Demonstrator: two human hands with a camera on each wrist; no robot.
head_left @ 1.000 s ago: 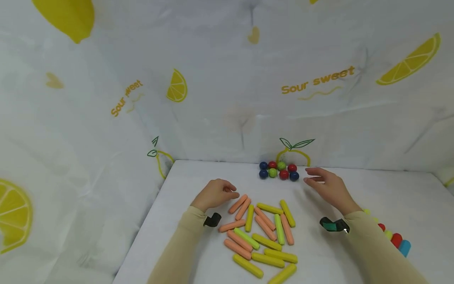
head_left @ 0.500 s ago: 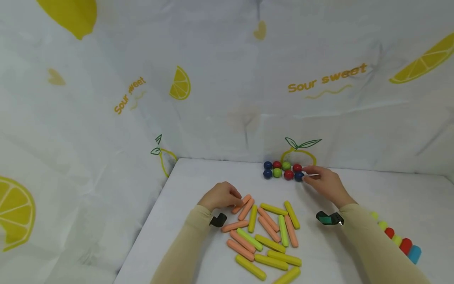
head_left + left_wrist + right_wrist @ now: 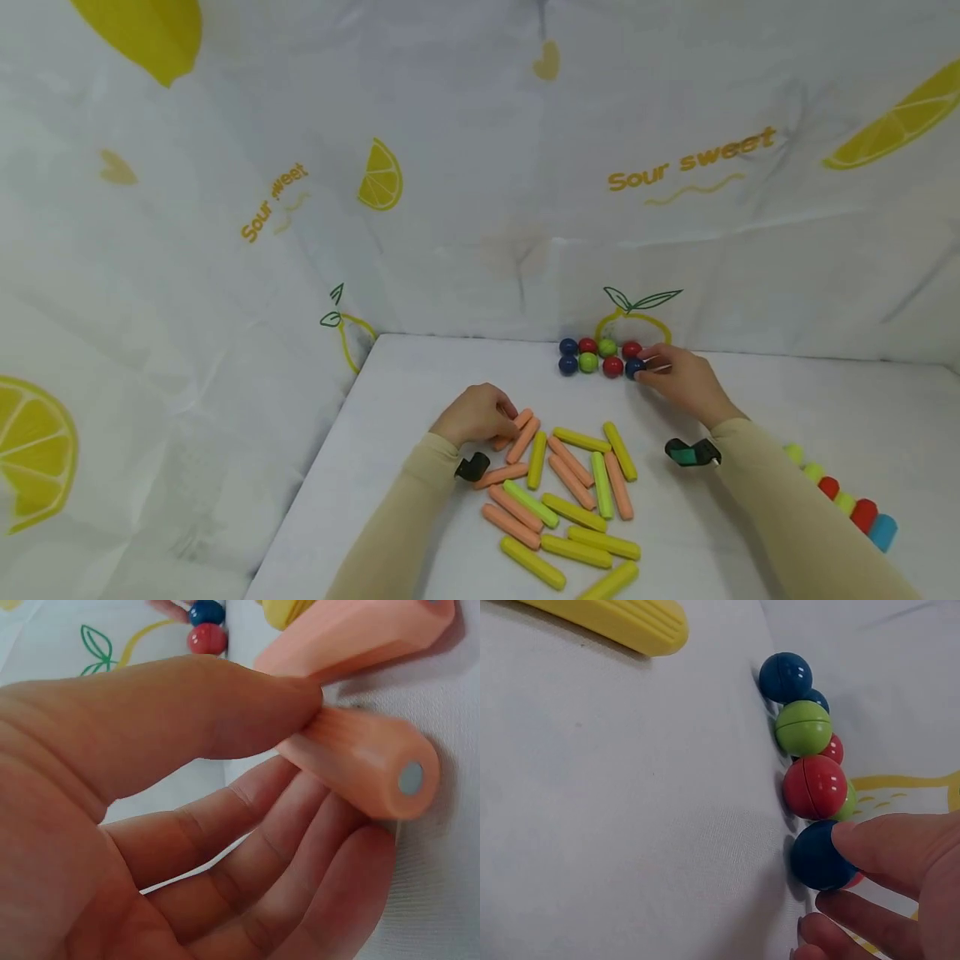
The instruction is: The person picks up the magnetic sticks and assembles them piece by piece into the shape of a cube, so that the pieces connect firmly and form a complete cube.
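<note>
Working through the head feed, I have the left hand (image 3: 476,417) clamped on a ridged salmon-orange rod (image 3: 367,761): its grip pinches one end, thumb on one side and curled fingers on the other. The rod lies at 3 o'clock from that hand, and in the left wrist view its free end, with a pale round inset, points to 4 o'clock. I cannot tell whether it touches the white surface (image 3: 420,358). Just beside it lies a second salmon-orange rod (image 3: 523,440), at 4 o'clock from the hand. More rods, salmon-orange, yellow (image 3: 532,562) and lime green (image 3: 602,486), spread loosely from 4 round to 5 o'clock.

At 2 o'clock from the left hand, eight glossy balls stand in two short rows near the printed backdrop (image 3: 450,275). The right hand (image 3: 686,383) is at their 3 o'clock end. Its thumb rests against the end dark blue ball (image 3: 817,859), which sits at 9 o'clock from the hand; the index fingertip is at that ball's outer side, and I cannot tell whether the grip has closed on it. A red ball (image 3: 632,349) stands at the blue one's 12 o'clock.
</note>
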